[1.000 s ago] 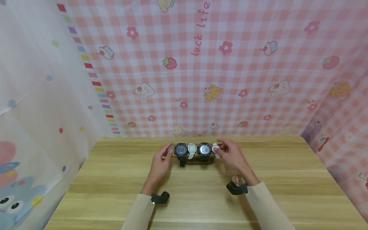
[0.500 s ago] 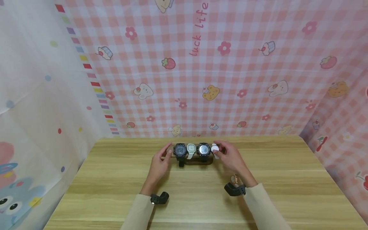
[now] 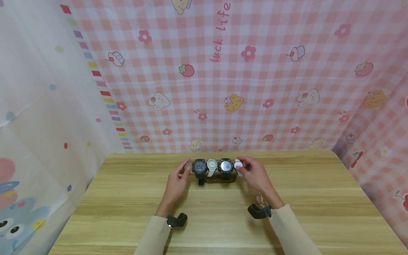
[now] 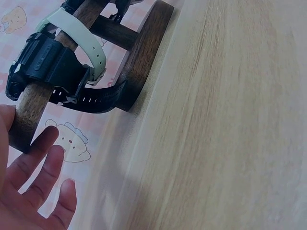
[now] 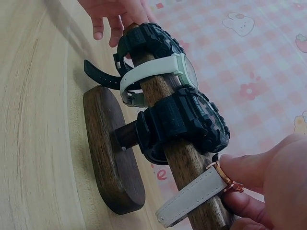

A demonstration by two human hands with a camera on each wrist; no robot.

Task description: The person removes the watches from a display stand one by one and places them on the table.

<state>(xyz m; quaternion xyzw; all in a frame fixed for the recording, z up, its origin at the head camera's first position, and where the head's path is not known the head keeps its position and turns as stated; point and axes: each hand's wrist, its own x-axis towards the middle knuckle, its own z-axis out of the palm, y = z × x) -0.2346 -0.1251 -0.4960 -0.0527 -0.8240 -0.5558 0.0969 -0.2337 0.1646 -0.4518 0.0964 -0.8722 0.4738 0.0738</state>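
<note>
A dark wooden watch stand [image 5: 112,158] stands at the back of the table, its crossbar carrying several watches. My left hand [image 3: 176,182] holds the bar's left end between thumb and fingers. Beside it hangs a black digital watch [image 3: 199,166], then a pale green square-faced watch [image 3: 211,164] and a second black watch [image 3: 226,165]. At the right end my right hand [image 3: 256,173] pinches a white-strapped watch [image 5: 194,196] by its rose-gold case. That strap lies against the bar; its far side is hidden. Part of the right hand falls outside the right wrist view.
Another rose-gold watch [image 3: 259,199] lies on the wooden table [image 3: 216,219], partly behind the right wrist's black camera [image 3: 259,211]. A pink checked cloth [image 3: 207,81] hangs behind the table. A white patterned cloth [image 3: 38,106] hangs at the left.
My right hand has shifted slightly left with the white-strapped watch, and more of its face shows. The left hand stays on the bar's end. The head view has moved a little.
</note>
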